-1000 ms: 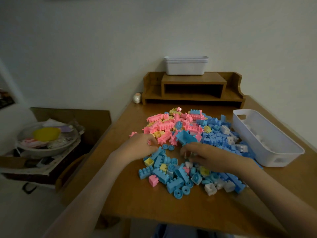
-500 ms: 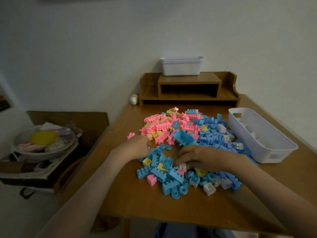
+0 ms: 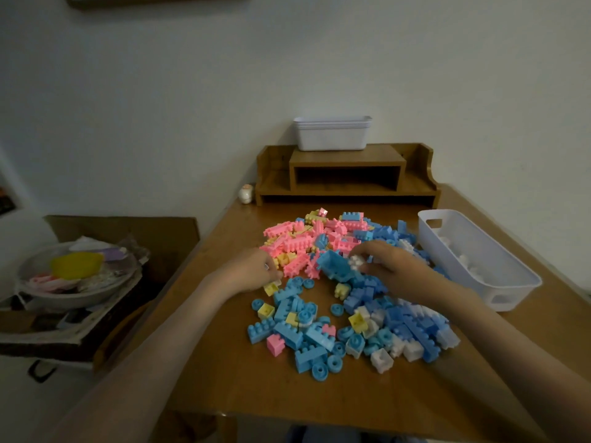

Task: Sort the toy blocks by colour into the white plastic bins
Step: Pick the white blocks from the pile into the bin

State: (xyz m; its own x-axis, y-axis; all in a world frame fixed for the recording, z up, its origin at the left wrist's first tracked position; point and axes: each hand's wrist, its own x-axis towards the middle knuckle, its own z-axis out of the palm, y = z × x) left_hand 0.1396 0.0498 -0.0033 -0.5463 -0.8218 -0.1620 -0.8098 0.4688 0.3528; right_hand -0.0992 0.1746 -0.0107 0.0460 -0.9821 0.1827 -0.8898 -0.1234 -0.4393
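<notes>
Toy blocks (image 3: pixel 319 335) lie in a loose heap mid-bench (image 3: pixel 224 362): pink ones (image 3: pixel 297 243) mostly far-left, blue ones (image 3: pixel 415 327) right & near, w/ a few yellow & white bits mixed in. Right hand (image 3: pixel 393 273) is over the heap's far-right part, fingertips pinched on a small white block (image 3: pixel 355 262), just beside a big blue piece (image 3: pixel 335 266). Left hand (image 3: pixel 252 270) sits at the heap's left edge, fingers curled down among pink/yellow pieces; can't tell if it actually holds anything. White bin (image 3: pixel 527 294) stands on the bench's right side, just right of the heap, open top, w/ white blocks (image 3: pixel 463 260) inside, so prob. the whites' bin. Key relation: bin is directly right of the right hand & near it, nothing tall between. Its long axis runs far-left to near-right, so a long rim faces the hand; a short sideways carry & drop should do. Right hand is clearly nearer; left hand is well apart from the bin, across the heap. More bins (image 3: pixel 332 135) sit nested on the wooden shelf (image 3: pixel 347 161) at the far end, i.e. pink, blue & yellow not yet binned, so it's early in the sort.
</notes>
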